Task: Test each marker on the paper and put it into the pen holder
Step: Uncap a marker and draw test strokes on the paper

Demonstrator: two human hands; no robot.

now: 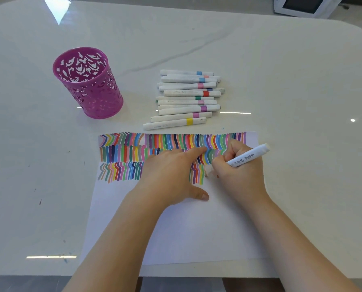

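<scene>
A purple plastic pen holder with cut-out holes (88, 83) stands up on the shiny white counter (281, 81), at about 10 o'clock from your hands. A pile of white markers with coloured bands (186, 98) lies at 12 o'clock, just past the white paper with rows of coloured lines (175, 228). Nothing sits between the pile and the holder. Your left hand (171, 175) lies flat on the paper, fingers spread and holding nothing. Your right hand (239, 171) curls tight around one white marker (248, 155), its tip down on the paper and its back end pointing to 2 o'clock.
</scene>
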